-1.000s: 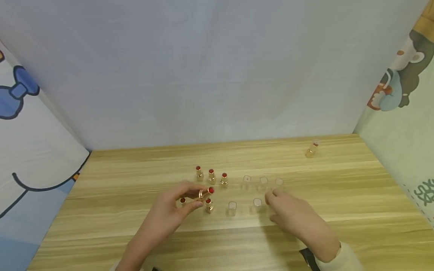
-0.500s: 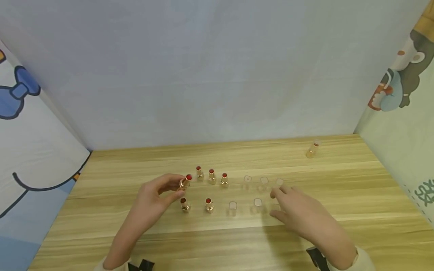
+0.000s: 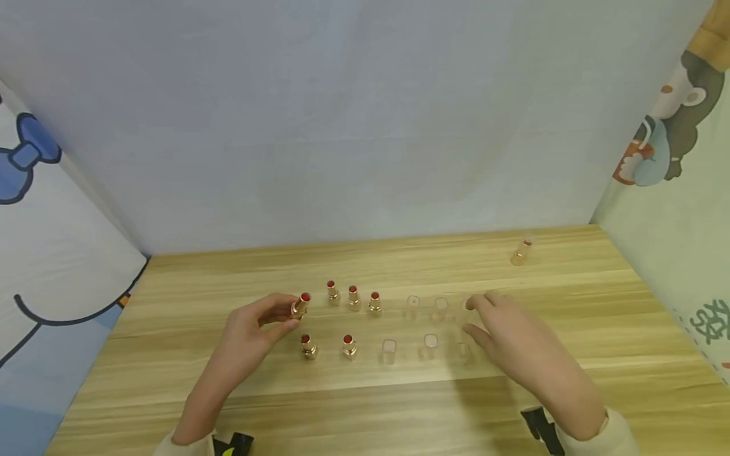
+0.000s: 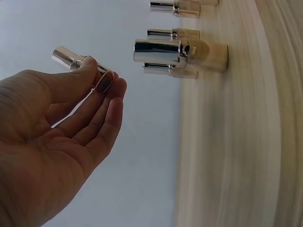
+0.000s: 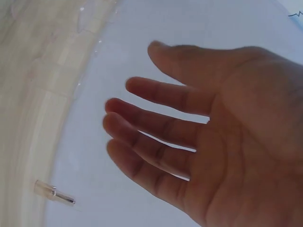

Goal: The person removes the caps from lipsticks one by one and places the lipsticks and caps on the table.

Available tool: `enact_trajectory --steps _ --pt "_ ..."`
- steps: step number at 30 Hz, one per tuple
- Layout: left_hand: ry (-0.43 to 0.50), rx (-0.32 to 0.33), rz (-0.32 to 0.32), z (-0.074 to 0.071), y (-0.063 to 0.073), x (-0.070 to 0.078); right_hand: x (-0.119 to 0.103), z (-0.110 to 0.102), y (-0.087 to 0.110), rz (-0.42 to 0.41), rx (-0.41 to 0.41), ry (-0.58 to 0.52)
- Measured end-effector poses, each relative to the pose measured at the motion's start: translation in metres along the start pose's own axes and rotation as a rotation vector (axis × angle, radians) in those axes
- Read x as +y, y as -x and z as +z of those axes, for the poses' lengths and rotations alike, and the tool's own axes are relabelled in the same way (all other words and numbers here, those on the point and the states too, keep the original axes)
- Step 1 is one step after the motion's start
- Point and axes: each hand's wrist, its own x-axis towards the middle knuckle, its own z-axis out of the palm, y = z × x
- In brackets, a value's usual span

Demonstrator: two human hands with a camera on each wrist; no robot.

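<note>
My left hand (image 3: 251, 330) pinches an uncapped red lipstick (image 3: 299, 306) between thumb and fingers, held up off the table. In the left wrist view its gold tube (image 4: 66, 57) pokes out past the thumb. Just in front of it stand two uncapped lipsticks, one nearer (image 3: 309, 348) and one to its right (image 3: 350, 348). Behind are three more in a row, the middle one (image 3: 354, 299) among them. My right hand (image 3: 516, 335) hovers at the back right clear cap (image 3: 464, 311); the right wrist view shows its fingers (image 5: 161, 94) spread with nothing between them.
Several clear caps stand in two rows between the hands, such as the front left one (image 3: 389, 350) and a back one (image 3: 441, 306). A capped lipstick (image 3: 521, 251) stands at the far right. Cloth walls (image 3: 365, 139) border the wooden table (image 3: 365, 405).
My left hand has moved left and back with the lipstick, away from the front lipsticks. My right hand has shifted right and back, uncovering the front right cap.
</note>
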Motion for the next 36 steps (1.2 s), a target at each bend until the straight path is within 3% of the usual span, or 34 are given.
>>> enact_trajectory --steps 12,17,22,36 --pt "-0.019 0.011 -0.037 -0.003 -0.006 -0.021 0.019 0.002 -0.013 0.034 0.13 -0.017" --pt "-0.016 -0.008 -0.064 0.0 -0.008 -0.031 0.03 0.003 -0.022 0.083 0.297 -0.11" --pt "-0.009 -0.03 -0.054 0.002 -0.009 -0.038 0.04 0.004 -0.031 0.083 0.455 -0.134" --pt "0.011 -0.092 -0.08 0.008 -0.011 -0.052 0.068 0.016 -0.055 0.098 0.481 -0.154"
